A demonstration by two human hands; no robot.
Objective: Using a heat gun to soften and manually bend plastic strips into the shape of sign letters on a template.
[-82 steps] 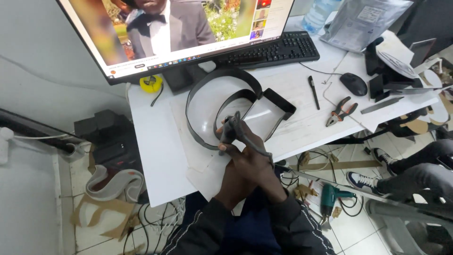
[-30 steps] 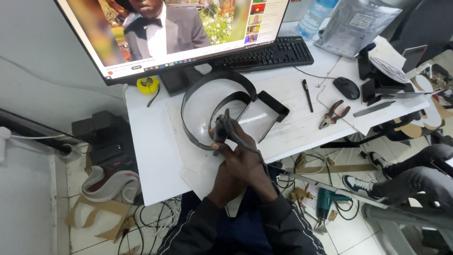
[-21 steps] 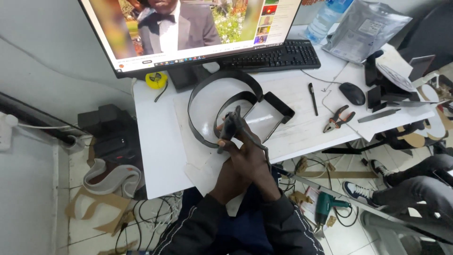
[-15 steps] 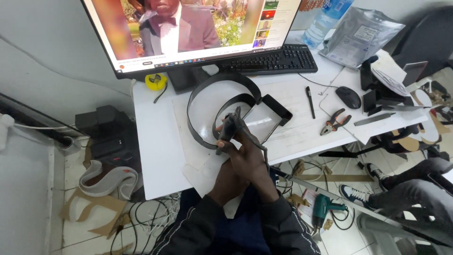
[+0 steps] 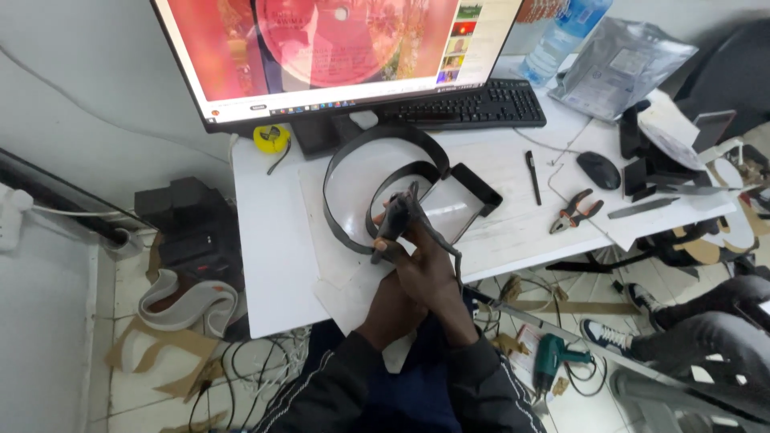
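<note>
Your dark metal strip (image 5: 377, 164), bent into a curved letter-like outline standing on edge on the white desk, with the grey pliers-like tool (image 5: 395, 223) gripping its near inner curve.

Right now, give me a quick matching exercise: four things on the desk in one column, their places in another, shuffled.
Things:
1. tape measure
2. pliers
3. mouse
4. metal strip

Places:
A. right of the pen, orange handles
B. by the monitor stand's left side
C. below the foil bag
D. at the hands, curved on white sheet

Pairs: 1-B, 2-A, 3-C, 4-D
</note>
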